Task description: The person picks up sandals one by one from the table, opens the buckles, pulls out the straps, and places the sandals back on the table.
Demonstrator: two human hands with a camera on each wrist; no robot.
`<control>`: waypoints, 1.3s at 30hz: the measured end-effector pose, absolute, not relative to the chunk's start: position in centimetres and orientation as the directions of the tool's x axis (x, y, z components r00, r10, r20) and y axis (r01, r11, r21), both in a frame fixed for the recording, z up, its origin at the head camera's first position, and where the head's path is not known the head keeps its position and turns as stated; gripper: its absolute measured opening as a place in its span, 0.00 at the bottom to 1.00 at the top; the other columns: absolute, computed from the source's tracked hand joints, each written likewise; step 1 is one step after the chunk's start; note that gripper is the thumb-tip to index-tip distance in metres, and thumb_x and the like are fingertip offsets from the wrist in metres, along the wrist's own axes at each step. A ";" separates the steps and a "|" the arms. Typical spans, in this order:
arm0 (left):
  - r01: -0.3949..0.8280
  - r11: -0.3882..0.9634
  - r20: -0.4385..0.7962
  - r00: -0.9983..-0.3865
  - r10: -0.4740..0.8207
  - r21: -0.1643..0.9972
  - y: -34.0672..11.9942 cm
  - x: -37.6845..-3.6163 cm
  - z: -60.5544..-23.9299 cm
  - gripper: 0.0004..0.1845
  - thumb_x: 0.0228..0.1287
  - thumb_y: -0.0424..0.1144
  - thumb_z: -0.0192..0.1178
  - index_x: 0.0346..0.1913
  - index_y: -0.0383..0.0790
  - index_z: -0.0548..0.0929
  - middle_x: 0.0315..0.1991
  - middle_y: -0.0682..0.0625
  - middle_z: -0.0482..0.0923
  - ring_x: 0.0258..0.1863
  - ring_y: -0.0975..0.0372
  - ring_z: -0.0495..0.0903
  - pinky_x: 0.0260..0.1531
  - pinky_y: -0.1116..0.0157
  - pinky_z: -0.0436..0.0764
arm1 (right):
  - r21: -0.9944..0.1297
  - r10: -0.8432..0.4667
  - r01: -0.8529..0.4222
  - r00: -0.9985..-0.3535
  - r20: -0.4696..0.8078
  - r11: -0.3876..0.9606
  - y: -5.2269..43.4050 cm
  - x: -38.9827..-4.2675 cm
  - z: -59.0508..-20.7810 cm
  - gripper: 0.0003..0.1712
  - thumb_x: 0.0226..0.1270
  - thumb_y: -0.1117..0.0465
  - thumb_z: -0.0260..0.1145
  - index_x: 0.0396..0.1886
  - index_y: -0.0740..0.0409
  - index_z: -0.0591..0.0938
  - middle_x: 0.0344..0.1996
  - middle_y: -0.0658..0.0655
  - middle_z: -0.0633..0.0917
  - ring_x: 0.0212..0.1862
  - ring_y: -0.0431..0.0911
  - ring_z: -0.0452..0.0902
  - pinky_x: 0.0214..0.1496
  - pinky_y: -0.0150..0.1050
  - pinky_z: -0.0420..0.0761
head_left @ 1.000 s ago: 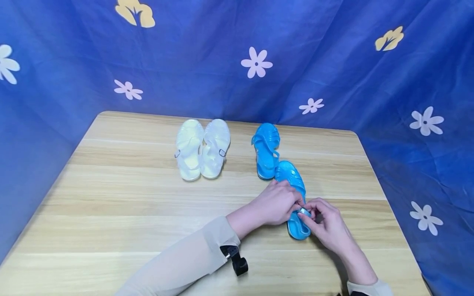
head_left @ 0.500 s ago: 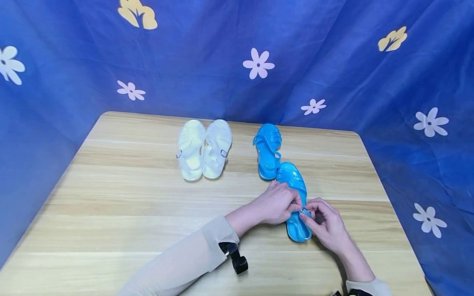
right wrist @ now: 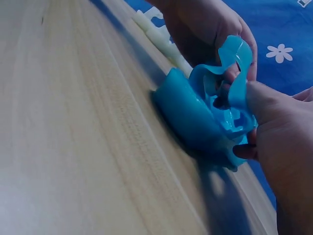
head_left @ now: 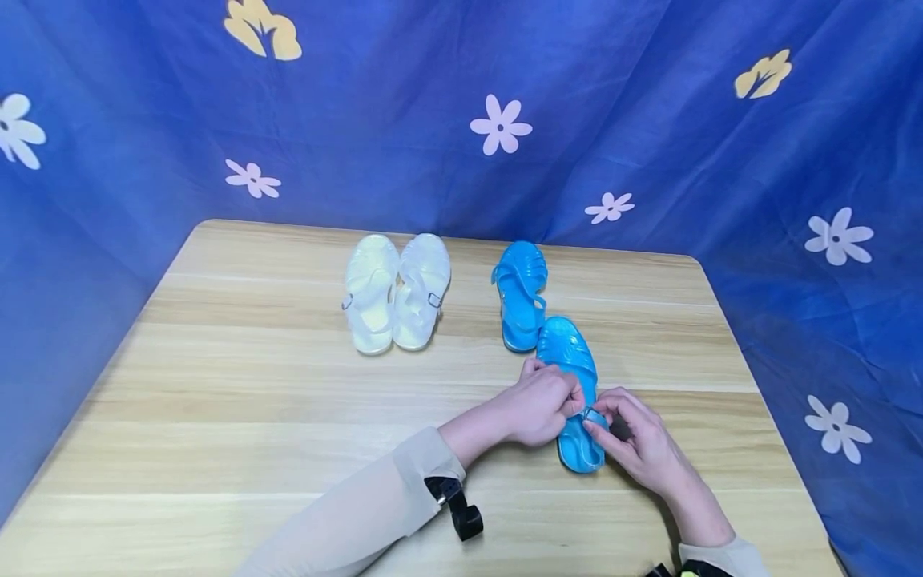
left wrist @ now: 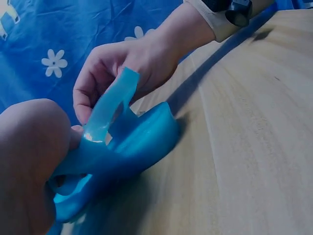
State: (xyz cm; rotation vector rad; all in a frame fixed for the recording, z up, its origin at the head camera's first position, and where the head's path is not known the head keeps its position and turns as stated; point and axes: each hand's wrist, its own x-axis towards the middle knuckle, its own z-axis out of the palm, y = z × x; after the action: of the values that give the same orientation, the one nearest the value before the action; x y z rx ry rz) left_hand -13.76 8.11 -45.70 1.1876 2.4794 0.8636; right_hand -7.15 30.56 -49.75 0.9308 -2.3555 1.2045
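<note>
White sandals (head_left: pixel 395 292) as a pair, side by side on the desk (head_left: pixel 216 401), well left of and beyond the fingers. Second blue sandal (head_left: pixel 521 292) just beyond the hands, heel end near the toe of the held one. Left hand (head_left: pixel 537 405) with fingers (head_left: pixel 570 397) curled, pinching the strap (left wrist: pixel 111 105) of the blue sandal (head_left: pixel 573 393), which lies flat on the desk between both hands, toe pointing away. Right hand (head_left: pixel 638 441) on the sandal's other side, fingers (head_left: pixel 602 417) pinching the small buckle (head_left: pixel 593 415) at the strap end; fingertips of both hands nearly meet there. In the wrist views the strap arcs up off the heel part, bent over. Blue cloth with flowers (head_left: pixel 497 124) behind the desk. Black clip (head_left: pixel 457 505) hangs at the left sleeve
</note>
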 end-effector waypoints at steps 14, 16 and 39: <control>0.561 0.500 0.016 -0.675 0.737 0.659 8.3 -13.4 -46.3 0.07 0.80 0.40 0.59 0.39 0.52 0.84 0.31 0.67 0.77 0.42 0.69 0.74 0.68 0.53 0.59 | -0.553 -0.371 -0.656 -0.751 0.547 0.513 29.6 -6.5 -48.9 0.20 0.56 0.74 0.80 0.46 0.57 0.85 0.45 0.52 0.87 0.40 0.47 0.83 0.44 0.29 0.79; 0.569 0.508 0.017 -0.677 0.736 0.647 8.2 -13.4 -46.3 0.07 0.80 0.40 0.59 0.39 0.53 0.84 0.30 0.67 0.76 0.42 0.69 0.74 0.69 0.52 0.59 | -0.557 -0.367 -0.642 -0.763 0.533 0.526 29.6 -6.4 -48.9 0.20 0.55 0.75 0.79 0.46 0.57 0.85 0.46 0.52 0.87 0.42 0.47 0.84 0.47 0.27 0.79; 0.566 0.516 0.106 -0.733 0.672 0.643 6.5 -13.6 -46.5 0.05 0.81 0.43 0.59 0.43 0.51 0.83 0.33 0.65 0.76 0.45 0.67 0.74 0.68 0.49 0.59 | -0.620 -0.246 -0.633 -0.764 0.596 0.463 29.5 -6.1 -50.0 0.24 0.42 0.86 0.76 0.43 0.69 0.85 0.38 0.59 0.85 0.36 0.46 0.78 0.40 0.32 0.79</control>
State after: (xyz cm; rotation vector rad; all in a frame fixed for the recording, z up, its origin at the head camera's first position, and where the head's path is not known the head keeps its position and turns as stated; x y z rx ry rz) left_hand -13.61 6.49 -46.50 1.0688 2.5968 1.0138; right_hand -6.12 29.54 -49.97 0.7364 -2.2907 1.2321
